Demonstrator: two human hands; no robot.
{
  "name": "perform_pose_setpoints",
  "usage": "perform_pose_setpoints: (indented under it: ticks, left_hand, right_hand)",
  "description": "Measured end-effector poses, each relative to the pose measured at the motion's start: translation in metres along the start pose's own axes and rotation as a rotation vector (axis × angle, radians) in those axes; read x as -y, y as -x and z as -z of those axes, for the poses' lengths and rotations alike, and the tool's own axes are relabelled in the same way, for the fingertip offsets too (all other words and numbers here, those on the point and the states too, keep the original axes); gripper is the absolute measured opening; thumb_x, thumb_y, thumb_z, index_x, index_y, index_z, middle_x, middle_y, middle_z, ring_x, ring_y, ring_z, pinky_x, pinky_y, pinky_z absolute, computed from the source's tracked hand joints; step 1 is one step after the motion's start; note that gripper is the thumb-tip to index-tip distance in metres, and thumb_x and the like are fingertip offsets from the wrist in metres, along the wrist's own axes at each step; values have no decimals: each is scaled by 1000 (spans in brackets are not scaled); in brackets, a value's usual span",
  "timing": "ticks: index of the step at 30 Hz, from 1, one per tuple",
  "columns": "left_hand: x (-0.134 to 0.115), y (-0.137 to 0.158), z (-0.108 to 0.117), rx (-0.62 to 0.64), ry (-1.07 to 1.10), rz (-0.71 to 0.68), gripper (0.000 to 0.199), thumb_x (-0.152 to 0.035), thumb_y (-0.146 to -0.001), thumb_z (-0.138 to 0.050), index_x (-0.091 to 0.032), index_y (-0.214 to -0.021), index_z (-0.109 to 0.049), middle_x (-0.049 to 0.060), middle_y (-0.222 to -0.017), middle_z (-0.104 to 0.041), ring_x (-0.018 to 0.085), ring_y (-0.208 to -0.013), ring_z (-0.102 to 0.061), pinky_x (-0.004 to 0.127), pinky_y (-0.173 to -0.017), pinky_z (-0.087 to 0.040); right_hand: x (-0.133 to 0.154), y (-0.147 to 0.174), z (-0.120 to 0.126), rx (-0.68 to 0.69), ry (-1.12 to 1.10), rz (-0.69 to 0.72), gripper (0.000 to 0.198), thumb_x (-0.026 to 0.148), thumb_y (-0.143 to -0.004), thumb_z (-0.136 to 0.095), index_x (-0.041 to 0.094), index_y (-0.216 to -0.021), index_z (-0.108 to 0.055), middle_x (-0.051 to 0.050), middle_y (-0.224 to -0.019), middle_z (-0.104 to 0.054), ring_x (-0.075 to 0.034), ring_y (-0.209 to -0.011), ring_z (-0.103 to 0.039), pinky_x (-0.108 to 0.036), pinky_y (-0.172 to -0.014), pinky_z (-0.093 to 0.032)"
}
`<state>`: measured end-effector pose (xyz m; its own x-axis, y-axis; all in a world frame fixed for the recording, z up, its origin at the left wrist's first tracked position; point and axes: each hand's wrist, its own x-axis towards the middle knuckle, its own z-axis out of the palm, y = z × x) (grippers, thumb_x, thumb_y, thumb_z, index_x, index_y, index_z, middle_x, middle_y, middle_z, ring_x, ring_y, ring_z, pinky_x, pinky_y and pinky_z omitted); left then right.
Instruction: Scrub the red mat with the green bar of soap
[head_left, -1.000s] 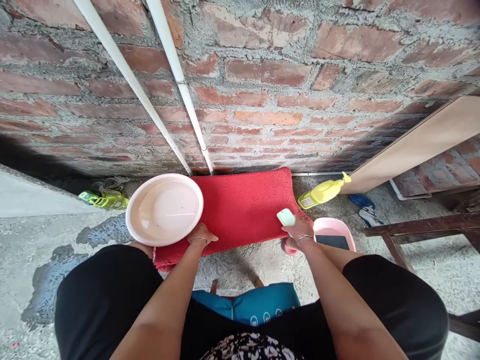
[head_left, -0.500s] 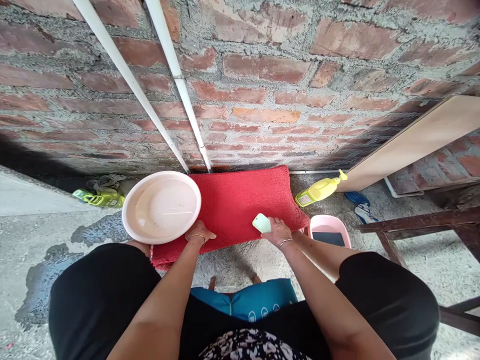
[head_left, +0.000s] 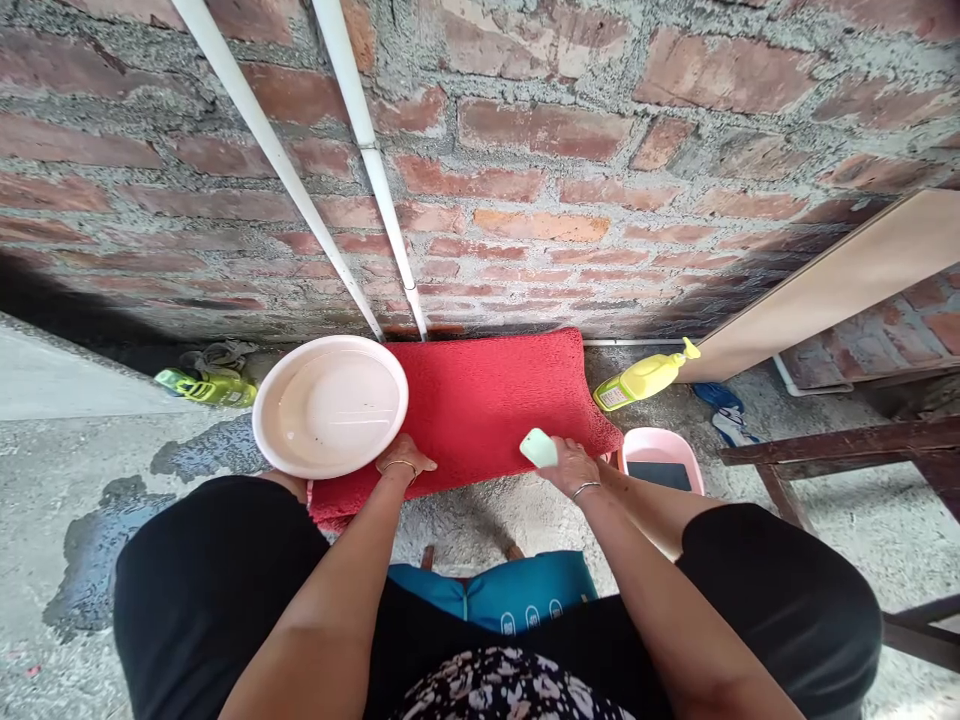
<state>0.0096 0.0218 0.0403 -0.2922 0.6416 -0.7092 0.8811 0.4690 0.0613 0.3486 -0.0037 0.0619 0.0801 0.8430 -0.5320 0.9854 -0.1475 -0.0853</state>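
A red mat [head_left: 487, 400] with a rough, textured surface lies over a low support whose form is mostly hidden. On its left end stands a round pale pink basin [head_left: 274, 445] with clear water in it. My left hand [head_left: 403, 457] rests on the mat at the basin's near right side, thumb stretched out to the right and the other fingers partly hidden. Near the mat's front right edge, my right hand [head_left: 574, 466] grips a pale green scrub brush [head_left: 538, 448] with a small hole at its end. The brush's underside is out of sight against the mat.
A yellow pump bottle [head_left: 641, 380] and a pink tub [head_left: 664, 440] holding a dark flat piece are at the right. Green bottles [head_left: 214, 389] stand left of the basin. Behind are a brick wall [head_left: 540, 180] and white pipes [head_left: 360, 130]. A dark wooden frame [head_left: 817, 440] is far right.
My right hand has slid the brush slightly rightward along the mat. My left hand stays in place by the basin. The whole view has shifted a little.
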Motion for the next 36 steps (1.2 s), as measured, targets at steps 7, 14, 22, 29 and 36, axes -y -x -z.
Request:
perform_pose_setpoints:
  ticks: [7,14,22,29,36]
  left_hand:
    - [1,-6,-5,7,8,0,71,-50,-50,-84,-18,-110,-65,17,-119,-68,34,-110,-64,36,-81,-54]
    - [3,-6,-7,2,7,9,74,-51,-50,-83,-19,-113,-62,16,-120,-67,32,-113,-62,34,-85,-53]
    - [1,-2,-2,22,-12,11,72,-52,-51,-82,-19,-112,-63,17,-123,-66,33,-112,-63,35,-81,-54]
    - [0,-2,-2,14,10,0,73,-51,-50,-83,-17,-112,-65,18,-120,-67,34,-110,-64,38,-83,-54]
    - [2,-3,-4,-1,16,-1,70,-50,-52,-82,-18,-112,-64,17,-121,-67,34,-112,-63,37,-83,-54]
  right_hand:
    - [-52,-3,18,27,-10,-320,67,48,-69,-70,17,-125,-52,-16,-121,-57,-31,-110,-55,-37,-84,-44]
    - [-9,2,13,-2,-58,-124,68,47,-72,-69,16,-129,-49,-15,-123,-56,-29,-112,-53,-34,-86,-43]
    - [51,5,-11,48,35,64,66,47,-73,-70,18,-129,-50,-14,-123,-56,-28,-113,-52,-35,-90,-40]
    - [-45,-2,10,45,-77,-323,66,53,-70,-69,18,-123,-52,-14,-120,-59,-29,-109,-59,-37,-84,-45]
    - [-77,4,12,-39,-106,-526,66,57,-68,-68,18,-120,-55,-18,-120,-62,-36,-110,-60,-42,-83,-48]
